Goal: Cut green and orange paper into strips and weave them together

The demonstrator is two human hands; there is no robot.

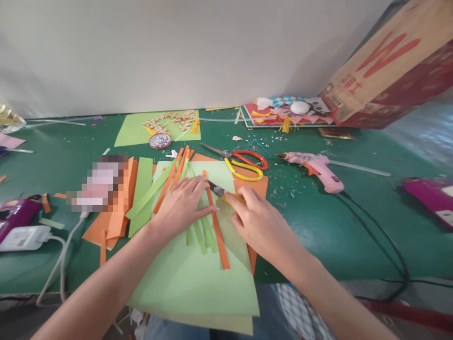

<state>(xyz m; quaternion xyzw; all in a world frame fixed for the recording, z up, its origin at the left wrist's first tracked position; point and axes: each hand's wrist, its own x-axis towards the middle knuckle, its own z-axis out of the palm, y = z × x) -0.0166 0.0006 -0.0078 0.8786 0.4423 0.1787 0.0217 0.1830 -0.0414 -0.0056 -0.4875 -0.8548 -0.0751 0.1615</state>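
My right hand (pixel 260 219) grips a yellow-handled utility knife (pixel 216 189), its dark blade pointing up and left. The blade lies at the upper part of a narrow orange paper strip (pixel 221 241). Beside it my left hand (pixel 186 196) rests over the strips, fingers stretched forward and thumb apart. Light green paper strips (pixel 203 236) run out from under that hand. More orange strips (pixel 174 174) fan out beyond it. All of these lie on a pale green sheet (pixel 191 293) that hangs over the table's front edge.
Scissors (pixel 244 163) with red and yellow handles lie past the sheet. A pink glue gun (pixel 314 167) with a trailing black cord is to the right. Left are a blurred-out phone (pixel 101 182), a white charger (pixel 26 238) and orange paper (pixel 118 210). A paper bag (pixel 382 71) stands back right.
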